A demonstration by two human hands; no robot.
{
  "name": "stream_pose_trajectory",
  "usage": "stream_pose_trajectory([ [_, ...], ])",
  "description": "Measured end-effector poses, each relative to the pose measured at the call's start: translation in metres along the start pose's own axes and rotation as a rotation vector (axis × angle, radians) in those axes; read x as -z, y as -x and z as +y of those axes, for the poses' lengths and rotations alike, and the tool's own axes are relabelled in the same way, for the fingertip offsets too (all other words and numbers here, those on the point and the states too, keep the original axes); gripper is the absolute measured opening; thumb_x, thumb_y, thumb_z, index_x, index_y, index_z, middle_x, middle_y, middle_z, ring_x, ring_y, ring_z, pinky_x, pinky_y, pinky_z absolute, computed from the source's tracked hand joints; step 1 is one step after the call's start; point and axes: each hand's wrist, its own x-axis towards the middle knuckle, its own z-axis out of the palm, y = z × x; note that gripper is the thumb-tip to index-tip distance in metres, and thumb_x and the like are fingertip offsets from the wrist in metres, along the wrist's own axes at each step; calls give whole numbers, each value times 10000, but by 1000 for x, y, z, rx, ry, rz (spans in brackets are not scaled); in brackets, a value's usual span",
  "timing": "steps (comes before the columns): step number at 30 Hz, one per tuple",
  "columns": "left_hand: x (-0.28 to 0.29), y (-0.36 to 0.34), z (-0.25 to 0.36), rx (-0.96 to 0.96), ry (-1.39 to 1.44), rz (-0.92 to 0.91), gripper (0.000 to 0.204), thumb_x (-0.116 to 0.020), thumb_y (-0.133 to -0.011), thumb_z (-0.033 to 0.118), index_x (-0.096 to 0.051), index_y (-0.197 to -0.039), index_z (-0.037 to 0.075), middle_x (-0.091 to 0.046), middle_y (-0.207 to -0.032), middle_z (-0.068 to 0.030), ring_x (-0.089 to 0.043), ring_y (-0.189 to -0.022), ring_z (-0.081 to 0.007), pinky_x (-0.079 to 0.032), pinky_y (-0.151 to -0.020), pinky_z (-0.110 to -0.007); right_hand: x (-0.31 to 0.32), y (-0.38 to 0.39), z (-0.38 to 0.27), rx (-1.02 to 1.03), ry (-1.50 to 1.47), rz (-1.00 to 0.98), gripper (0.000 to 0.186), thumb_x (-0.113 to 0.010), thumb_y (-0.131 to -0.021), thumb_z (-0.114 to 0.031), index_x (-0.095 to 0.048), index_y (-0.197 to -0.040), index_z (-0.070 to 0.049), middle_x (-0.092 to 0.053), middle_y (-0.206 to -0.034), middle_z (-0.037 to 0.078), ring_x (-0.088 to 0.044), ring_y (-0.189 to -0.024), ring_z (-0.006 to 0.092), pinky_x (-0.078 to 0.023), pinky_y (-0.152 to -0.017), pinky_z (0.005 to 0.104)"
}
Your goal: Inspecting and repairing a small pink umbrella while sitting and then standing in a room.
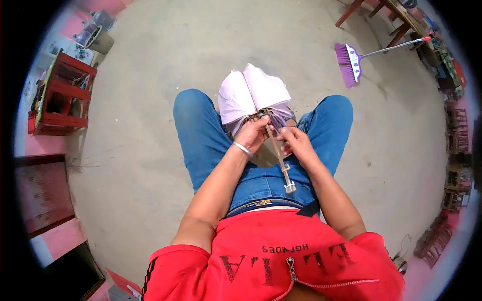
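A pale lavender cloth thing (242, 98), folded into panels with a dark line down its middle, lies between my knees. Small dark metal-looking parts bunch at its near edge, and its exact kind is unclear. From there a narrow tan strip (277, 153) with pale fittings hangs toward my lap. My left hand (254, 134), with a silver bangle at the wrist, pinches the strip's upper end against the cloth's near edge. Just right of it, my right hand (296, 142) has its fingers curled and pressed together beside the cloth; whatever they hold is too small to make out.
I sit with my knees, in blue jeans (198, 133), spread apart above a grey floor (135, 200). A purple broom (350, 65) lies at the far right by a wooden table (401, 15). At the left stand a red shelf (65, 95) and a bucket (101, 41).
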Motion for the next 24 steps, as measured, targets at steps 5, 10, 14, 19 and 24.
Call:
stream_pose_trajectory([
  [5, -31, 19, 4, 146, -97, -217, 214, -532, -946, 258, -608, -871, 73, -630, -783, -24, -620, -725, -140, -509, -685, -288, 10, -26, -10, -245, -546, -307, 380, -542, -897, -486, -609, -851, -115, -558, -647, -12, -543, -571, 127, -481, -614, 279],
  [10, -32, 26, 14, 183, -244, -298, 268, -520, -949, 312, -605, -847, 80, -631, -758, -12, -628, -682, -151, -506, -636, -279, 1, -39, -33, -252, -402, -513, 353, -533, -916, -379, -602, -796, -55, -540, -491, 46, -532, -390, 180, -448, -389, 295],
  [14, -33, 36, 35, 455, -670, -303, 360, -508, -943, 392, -619, -899, 52, -652, -683, -64, -640, -608, -169, -522, -560, -278, -12, -72, -2, -337, -546, -294, 264, -525, -900, -224, -595, -977, 19, -667, -882, 150, -663, -710, 215, -562, -665, 377],
  [19, -20, 42, 38, 144, -812, -10, 375, -603, -883, 417, -569, -770, 62, -579, -583, -32, -578, -506, -143, -462, -484, -252, 8, -88, -2, -317, -390, -191, 193, -471, -894, -146, -551, -939, 24, -657, -841, 86, -400, -471, 70, -396, -474, 275],
  [24, -33, 9, 53, -170, -844, 450, 511, -613, -830, 529, -548, -945, 35, -601, -804, -75, -560, -601, -152, -463, -550, -270, -2, -85, 9, -249, -308, -90, 183, -474, -871, -154, -559, -868, 8, -607, -755, 61, -389, -454, 64, -321, -429, 244],
])
